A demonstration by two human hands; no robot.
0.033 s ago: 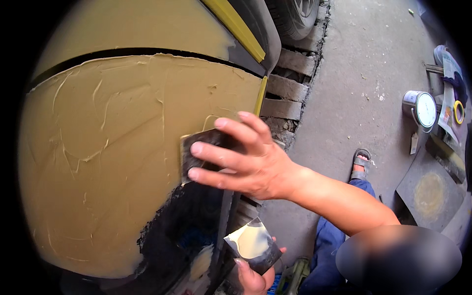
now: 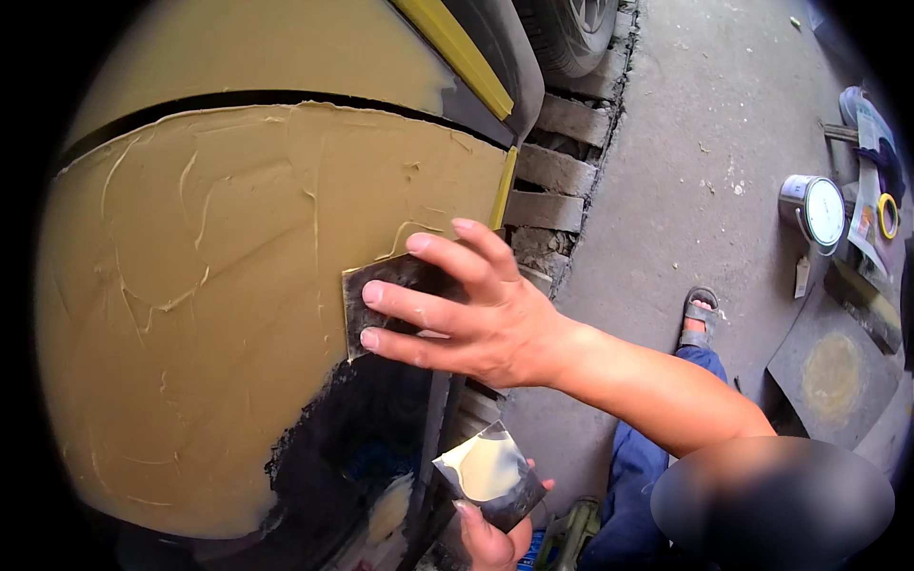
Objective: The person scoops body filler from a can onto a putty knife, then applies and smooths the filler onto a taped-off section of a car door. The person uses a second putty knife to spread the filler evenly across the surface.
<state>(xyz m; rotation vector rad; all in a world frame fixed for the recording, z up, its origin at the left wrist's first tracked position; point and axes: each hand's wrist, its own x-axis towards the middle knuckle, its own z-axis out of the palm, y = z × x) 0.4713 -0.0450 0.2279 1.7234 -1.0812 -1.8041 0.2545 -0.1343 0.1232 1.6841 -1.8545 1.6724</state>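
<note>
A large curved vehicle panel [image 2: 219,314] fills the left side, coated in tan, ridged filler. My right hand [image 2: 457,305] reaches in from the right with fingers spread over a dark flat spreader [image 2: 358,295], pressing it against the panel. The spreader's left edge meets the filler just above a dark uncoated patch [image 2: 371,409]. Its thumb is hidden. Lower down, my left hand [image 2: 495,542] holds a dark square plate [image 2: 509,514], thumb at its left edge and fingertips at its right. Cream-coloured filler [image 2: 487,469] lies on this plate, apart from the panel.
Yellow trim [image 2: 462,62] edges the upper panel, near a tyre [image 2: 571,33]. A slatted channel [image 2: 552,171] runs along the concrete floor [image 2: 676,143]. On the right are a metal can [image 2: 814,214], a yellow tape roll [image 2: 888,217] and a stained dark sheet [image 2: 828,371]. My sandalled foot [image 2: 700,314] stands nearby.
My right hand and its spreader have shifted slightly left over the panel. A little more of the curved filler ridge shows above the spreader. My left hand with the plate has hardly moved.
</note>
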